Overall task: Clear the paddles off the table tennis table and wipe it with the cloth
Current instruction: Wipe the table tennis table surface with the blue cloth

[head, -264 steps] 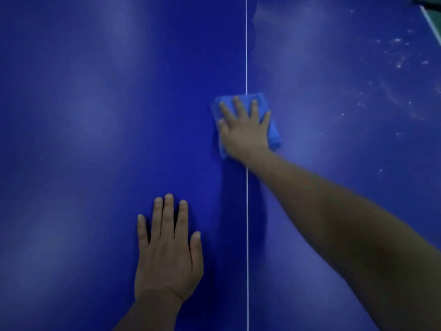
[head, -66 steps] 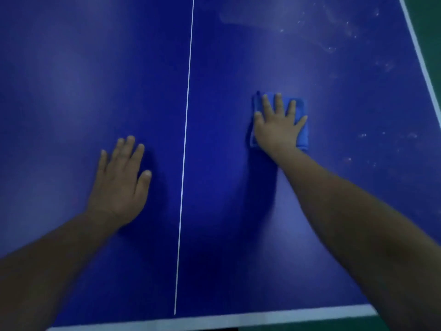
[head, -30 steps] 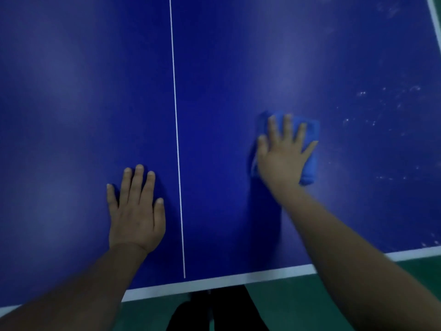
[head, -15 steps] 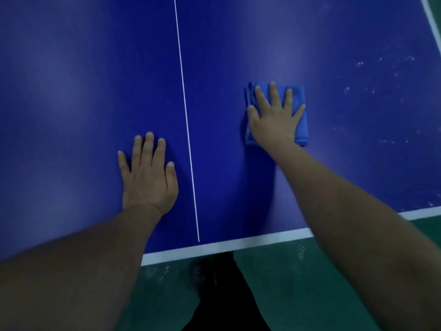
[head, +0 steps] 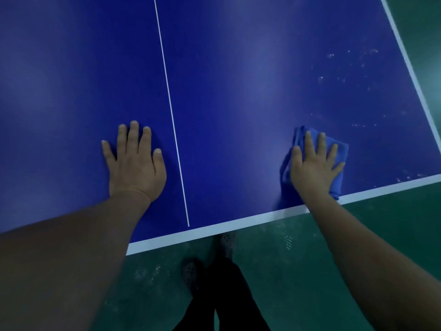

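From the head camera: the right hand (head: 312, 170) lies flat, fingers spread wide, pressing down on the folded blue cloth (head: 338, 163), right at the near white edge of the blue table (head: 238, 91), towards its right corner. Left hand (head: 136, 163) planted flat too, fingers straight, palm on the table just left of the white centre line (head: 170, 111). Pale specks (head: 346, 68) dot the surface beyond the cloth. Below the edge, green floor (head: 298, 271) and dark shoes (head: 191, 273)

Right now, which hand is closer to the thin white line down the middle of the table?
Left hand: flat just left of the line. Right hand presses the cloth far right.
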The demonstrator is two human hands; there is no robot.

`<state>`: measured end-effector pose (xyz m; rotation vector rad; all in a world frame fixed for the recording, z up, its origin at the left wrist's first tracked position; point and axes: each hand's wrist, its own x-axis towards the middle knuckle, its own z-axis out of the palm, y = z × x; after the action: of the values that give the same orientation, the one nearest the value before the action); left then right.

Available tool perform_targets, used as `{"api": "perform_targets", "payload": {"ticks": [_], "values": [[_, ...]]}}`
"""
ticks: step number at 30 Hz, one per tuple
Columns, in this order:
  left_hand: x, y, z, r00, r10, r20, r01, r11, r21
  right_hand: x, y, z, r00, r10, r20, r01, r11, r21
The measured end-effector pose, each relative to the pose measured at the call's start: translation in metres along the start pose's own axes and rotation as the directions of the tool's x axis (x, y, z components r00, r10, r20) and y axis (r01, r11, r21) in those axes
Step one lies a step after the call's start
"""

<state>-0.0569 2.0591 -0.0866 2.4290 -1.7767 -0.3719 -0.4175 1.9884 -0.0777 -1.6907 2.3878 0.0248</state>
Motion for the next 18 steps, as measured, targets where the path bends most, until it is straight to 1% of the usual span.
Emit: {"api": "perform_targets", "payload": {"ticks": [1, 2, 3, 4, 5, 6, 7, 8, 9, 10, 11, 12, 14, 15, 17, 18], "values": [[0.000, 0.000, 0.000, 1.000, -0.001, 0.000, 0.001, 1.000, -0.005, 0.001, -0.011, 0.001, 0.994, 0.107, -0.016, -0.106, 0.993, 0.041], [0.000, 0.000, 0.000, 1.000, 0.000, 0.001, 0.000, 1.000, -0.009, -0.006, -0.028, 0.005, 0.989, 0.145, -0.026, -0.144, 0.989, 0.040], [0.000, 0.000, 0.000, 1.000, 0.003, 0.002, -0.003, 1.000, -0.011, -0.022, -0.046, 0.013, 0.994, 0.101, -0.042, -0.100, 0.995, 0.005], [0.000, 0.000, 0.000, 1.000, 0.006, 0.006, -0.005, 1.000, -0.012, -0.046, -0.065, 0.023, 0.999, -0.020, -0.050, 0.018, 0.999, -0.032], [0.000, 0.000, 0.000, 1.000, 0.006, 0.009, -0.006, 1.000, -0.012, -0.076, -0.080, 0.033, 0.980, -0.196, -0.047, 0.193, 0.980, -0.055], [0.000, 0.000, -0.001, 1.000, 0.007, 0.008, -0.007, 1.000, -0.012, -0.107, -0.090, 0.041, 0.923, -0.385, -0.016, 0.383, 0.921, -0.071], [0.000, -0.001, -0.001, 1.000, 0.009, 0.006, -0.009, 1.000, -0.014, -0.132, -0.090, 0.046, 0.843, -0.538, 0.017, 0.538, 0.839, -0.085], [0.000, -0.002, -0.002, 1.000, 0.014, 0.003, -0.014, 1.000, -0.018, -0.144, -0.082, 0.048, 0.777, -0.629, 0.040, 0.630, 0.773, -0.081], [0.000, -0.002, -0.002, 1.000, 0.020, -0.001, -0.020, 1.000, -0.023, -0.143, -0.066, 0.048, 0.740, -0.670, 0.052, 0.672, 0.736, -0.077], [0.000, -0.003, -0.002, 1.000, 0.024, -0.006, -0.024, 0.999, -0.025, -0.132, -0.047, 0.044, 0.742, -0.668, 0.060, 0.670, 0.738, -0.081], [-0.001, -0.003, -0.002, 1.000, 0.027, -0.008, -0.027, 0.999, -0.025, -0.114, -0.026, 0.037, 0.774, -0.630, 0.056, 0.632, 0.768, -0.100], [-0.001, -0.003, -0.002, 1.000, 0.027, -0.006, -0.027, 0.999, -0.024, -0.092, -0.004, 0.029, 0.823, -0.566, 0.048, 0.567, 0.815, -0.121], [-0.001, -0.004, -0.002, 1.000, 0.029, 0.008, -0.028, 0.999, -0.022, -0.043, 0.041, 0.010, 0.927, -0.368, 0.069, 0.375, 0.916, -0.144], [0.000, -0.005, -0.002, 0.999, 0.030, 0.018, -0.030, 0.999, -0.022, -0.022, 0.062, 0.000, 0.961, -0.263, 0.087, 0.273, 0.952, -0.138], [0.003, -0.006, -0.001, 0.999, 0.017, 0.044, -0.016, 1.000, -0.017, 0.008, 0.086, -0.012, 0.993, -0.093, 0.075, 0.099, 0.991, -0.092], [0.003, -0.005, -0.001, 0.998, -0.001, 0.063, 0.002, 1.000, -0.017, 0.014, 0.086, -0.013, 0.998, -0.024, 0.061, 0.028, 0.997, -0.065]]}}
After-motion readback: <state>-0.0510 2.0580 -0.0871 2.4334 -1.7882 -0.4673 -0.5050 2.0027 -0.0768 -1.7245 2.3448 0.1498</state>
